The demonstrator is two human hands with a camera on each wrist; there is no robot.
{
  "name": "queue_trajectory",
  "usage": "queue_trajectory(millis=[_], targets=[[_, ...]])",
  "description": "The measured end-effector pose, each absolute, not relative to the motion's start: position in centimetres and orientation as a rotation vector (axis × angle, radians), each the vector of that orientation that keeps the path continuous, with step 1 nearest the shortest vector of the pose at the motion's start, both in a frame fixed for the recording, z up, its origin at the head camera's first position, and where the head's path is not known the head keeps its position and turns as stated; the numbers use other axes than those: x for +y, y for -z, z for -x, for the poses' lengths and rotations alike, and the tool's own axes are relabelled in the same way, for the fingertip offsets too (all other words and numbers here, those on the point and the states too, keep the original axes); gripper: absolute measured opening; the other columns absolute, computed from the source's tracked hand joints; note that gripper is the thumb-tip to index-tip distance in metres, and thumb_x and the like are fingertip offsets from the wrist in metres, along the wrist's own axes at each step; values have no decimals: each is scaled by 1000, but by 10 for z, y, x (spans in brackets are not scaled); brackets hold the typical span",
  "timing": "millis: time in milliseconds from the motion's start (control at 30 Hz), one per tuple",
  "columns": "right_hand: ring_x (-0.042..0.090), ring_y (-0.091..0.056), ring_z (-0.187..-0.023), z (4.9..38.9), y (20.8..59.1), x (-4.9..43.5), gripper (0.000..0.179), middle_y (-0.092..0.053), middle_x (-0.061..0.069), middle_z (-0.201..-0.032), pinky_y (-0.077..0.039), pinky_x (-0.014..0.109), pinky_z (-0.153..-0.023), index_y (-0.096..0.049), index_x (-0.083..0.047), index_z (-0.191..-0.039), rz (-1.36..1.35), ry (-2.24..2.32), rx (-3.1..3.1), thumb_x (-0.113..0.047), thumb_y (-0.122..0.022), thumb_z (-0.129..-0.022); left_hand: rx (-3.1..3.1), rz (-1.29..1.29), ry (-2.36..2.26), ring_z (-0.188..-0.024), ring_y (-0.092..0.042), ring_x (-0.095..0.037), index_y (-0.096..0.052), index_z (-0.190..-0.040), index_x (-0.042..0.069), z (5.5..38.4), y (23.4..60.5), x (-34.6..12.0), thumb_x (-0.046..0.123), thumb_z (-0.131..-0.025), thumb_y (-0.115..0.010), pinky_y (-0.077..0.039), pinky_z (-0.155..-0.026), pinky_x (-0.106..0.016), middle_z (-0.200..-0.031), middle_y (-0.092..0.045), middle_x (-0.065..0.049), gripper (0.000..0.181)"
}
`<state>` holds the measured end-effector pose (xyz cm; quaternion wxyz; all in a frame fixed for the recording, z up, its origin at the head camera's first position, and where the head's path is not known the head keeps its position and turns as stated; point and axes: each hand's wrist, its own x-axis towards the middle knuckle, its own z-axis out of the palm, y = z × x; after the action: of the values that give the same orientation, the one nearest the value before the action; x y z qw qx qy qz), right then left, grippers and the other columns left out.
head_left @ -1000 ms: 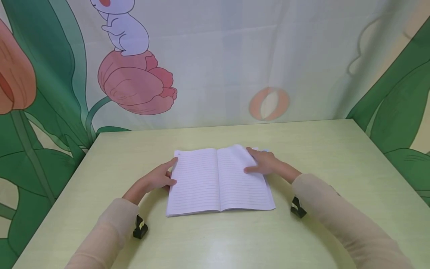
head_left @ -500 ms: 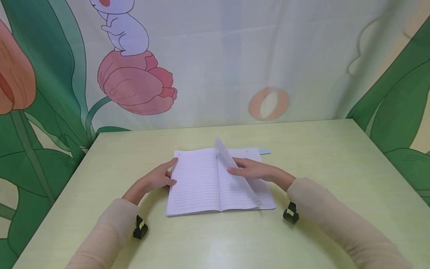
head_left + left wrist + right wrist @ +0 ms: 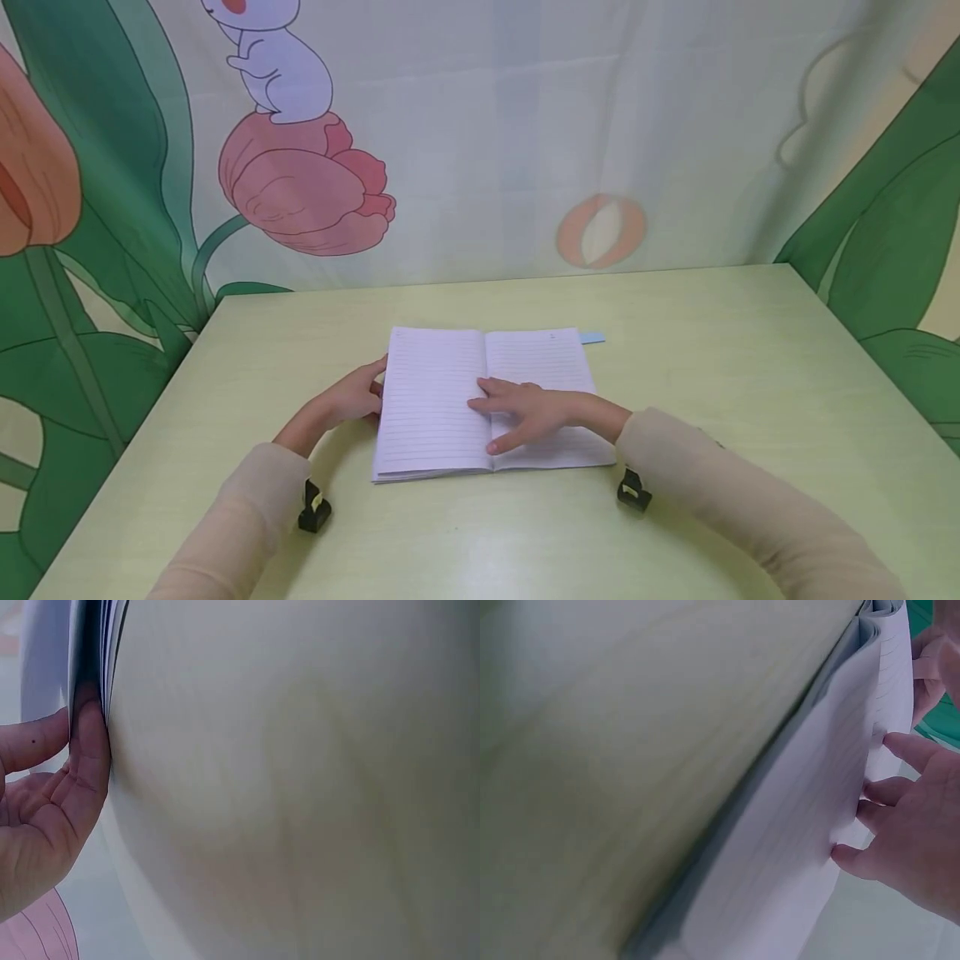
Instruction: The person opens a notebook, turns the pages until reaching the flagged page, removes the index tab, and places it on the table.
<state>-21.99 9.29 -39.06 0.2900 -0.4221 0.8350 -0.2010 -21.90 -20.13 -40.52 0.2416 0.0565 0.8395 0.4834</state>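
Observation:
An opened lined notebook point(image 3: 431, 358) lies on the table, both page halves blank apart from the ruling. At its left edge my left hand point(image 3: 354, 393) holds the pages, fingertips partly hidden by the upper page. The left wrist view shows fingers point(image 3: 91, 746) tucked in at the page edges, with the thumb point(image 3: 34, 742) against the outer sheet. My right hand point(image 3: 536, 410) lies over the right page with fingers spread, their tips at the centre fold. In the right wrist view its fingertips point(image 3: 845, 855) touch the paper near the fold.
A light blue tab point(image 3: 592, 337) sticks out from the notebook's upper right edge. The pale wood-look table point(image 3: 480, 542) reaches back to a printed curtain point(image 3: 480, 167) with flowers and a rabbit. Black devices, one point(image 3: 634, 492) at the right wrist, hang under both sleeves.
My right hand has turned a page from right to left, then come down spread at the fold. The blue tab is uncovered. My left hand stays at the left edge, its fingertips now overlapped by paper.

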Motion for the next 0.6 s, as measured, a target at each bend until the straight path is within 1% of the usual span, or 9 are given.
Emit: queue_trajectory(millis=[100, 233, 300, 333, 433, 467, 500, 567, 600], targets=[[25, 0, -138, 220, 392, 93, 69, -4, 13, -151, -6, 49, -107, -29, -13, -144, 1143, 493, 2233, -40, -57, -87, 2279, -168, -1335, -72, -59, -22, -3, -147, 10, 220, 405, -202, -19, -79, -47, -50, -61, -36, -93, -60, -19, 86], [24, 1, -138, 221, 392, 93, 66, -4, 12, -151, -6, 48, -107, -29, -13, -143, 1160, 489, 2223, -38, -55, -89, 2269, -154, -1327, -70, -59, -22, 3, -146, 9, 219, 404, -205, -8, -88, -44, -50, -64, -35, -90, -61, -17, 77], [25, 1, -138, 221, 393, 94, 65, -5, 13, -151, -6, 49, -107, -30, -13, -143, 1165, 493, 2222, -38, -55, -89, 2253, -142, -1341, -69, -58, -22, 5, -146, 8, 218, 402, -205, 5, -95, -40, -49, -65, -35, -88, -61, -16, 68], [26, 0, -138, 221, 393, 94, 64, -5, 13, -150, -7, 50, -106, -31, -12, -143, 1168, 497, 2223, -37, -55, -89, 2246, -140, -1356, -69, -59, -22, 2, -146, 6, 217, 401, -205, 13, -98, -36, -49, -65, -35, -87, -62, -16, 62], [27, -1, -137, 221, 393, 94, 63, -6, 15, -150, -7, 51, -106, -31, -11, -142, 1180, 501, 2229, -36, -55, -89, 2231, -125, -1385, -71, -59, -24, 2, -146, 5, 216, 398, -205, 29, -101, -23, -49, -66, -36, -88, -60, -18, 57], [28, -1, -137, 221, 393, 94, 63, -7, 15, -150, -8, 52, -105, -32, -11, -142, 1183, 504, 2229, -36, -55, -89, 2232, -114, -1384, -71, -58, -23, 3, -146, 6, 216, 398, -205, 33, -101, -21, -49, -66, -36, -89, -59, -18, 58], [28, -1, -137, 220, 392, 94, 63, -7, 16, -150, -8, 52, -105, -32, -10, -142, 1186, 509, 2229, -35, -55, -89, 2244, -102, -1370, -71, -59, -23, 3, -146, 6, 216, 398, -205, 34, -101, -23, -49, -67, -36, -89, -59, -18, 59], [28, -1, -137, 221, 392, 94, 63, -6, 16, -150, -7, 52, -106, -32, -10, -142, 1187, 513, 2224, -35, -55, -90, 2274, -81, -1323, -71, -58, -22, 6, -146, 10, 216, 399, -204, 27, -100, -33, -49, -66, -35, -88, -59, -18, 63], [28, -1, -137, 221, 392, 94, 62, -6, 15, -150, -7, 51, -106, -32, -10, -142, 1187, 515, 2224, -35, -55, -90, 2293, -74, -1295, -70, -58, -22, 5, -146, 12, 217, 400, -204, 22, -98, -40, -49, -66, -34, -88, -58, -17, 66]])
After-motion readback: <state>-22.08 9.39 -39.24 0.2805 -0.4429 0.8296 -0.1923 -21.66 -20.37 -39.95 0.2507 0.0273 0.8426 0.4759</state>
